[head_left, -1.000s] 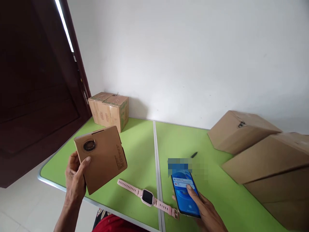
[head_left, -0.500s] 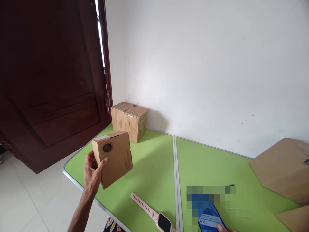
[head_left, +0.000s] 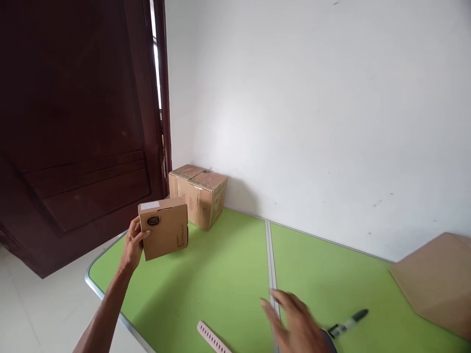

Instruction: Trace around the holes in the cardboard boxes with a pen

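My left hand (head_left: 132, 245) grips a small brown cardboard box (head_left: 164, 227) by its left side, holding it just above the far left part of the green table (head_left: 224, 274), close to a larger taped carton (head_left: 198, 190). The small box has a round dark mark and a white label near its top. My right hand (head_left: 298, 326) is blurred low in the view near the table's middle seam, fingers spread with nothing visible in them. One end of a pink watch strap (head_left: 212, 338) shows at the bottom edge.
A black and silver pen (head_left: 348, 323) lies right of my right hand. A big cardboard box (head_left: 437, 282) fills the right edge. A dark wooden door (head_left: 73, 122) stands at the left, a white wall behind. The table's metal rim (head_left: 99, 291) runs along the near left.
My left hand carried the small box forward and left, toward the taped carton. The phone is no longer in view, and my right hand now shows with fingers spread. The view tilted up.
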Motion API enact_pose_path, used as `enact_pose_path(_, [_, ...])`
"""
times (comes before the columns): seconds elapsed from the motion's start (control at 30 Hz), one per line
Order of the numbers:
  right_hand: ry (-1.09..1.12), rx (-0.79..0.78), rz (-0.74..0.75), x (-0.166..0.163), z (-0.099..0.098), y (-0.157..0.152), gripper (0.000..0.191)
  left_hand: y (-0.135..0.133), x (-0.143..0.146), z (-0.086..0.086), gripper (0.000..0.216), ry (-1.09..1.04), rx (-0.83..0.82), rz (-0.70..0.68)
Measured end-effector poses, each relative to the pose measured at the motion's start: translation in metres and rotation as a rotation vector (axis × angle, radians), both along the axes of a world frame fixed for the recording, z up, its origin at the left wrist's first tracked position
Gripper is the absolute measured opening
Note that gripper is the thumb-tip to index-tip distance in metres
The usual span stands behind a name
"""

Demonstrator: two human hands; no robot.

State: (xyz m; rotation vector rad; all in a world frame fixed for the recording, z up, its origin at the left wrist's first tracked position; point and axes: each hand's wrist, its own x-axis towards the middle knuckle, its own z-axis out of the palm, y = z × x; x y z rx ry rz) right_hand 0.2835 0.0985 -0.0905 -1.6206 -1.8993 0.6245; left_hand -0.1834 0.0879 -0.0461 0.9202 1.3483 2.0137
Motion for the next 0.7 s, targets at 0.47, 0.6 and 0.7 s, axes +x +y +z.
enact_pose_path(0.47, [0.317,-0.206,0.497,-0.261,-0.015,0.122,0.087,0.109,-0.067,-0.033,0.039,0.116,-0.055,-0.150])
enact_pose_path(0.6, [0.373,-0.231,0.512,-0.281,-0.020,0.129,0.080,0.123,-0.070,-0.047,0.037,0.165,-0.126,-0.091])
enact_pose_path(0.7, [0.429,-0.212,0.532,-0.297,-0.014,0.140,0.068,0.133,-0.065,-0.050,0.038,0.180,-0.170,-0.035])
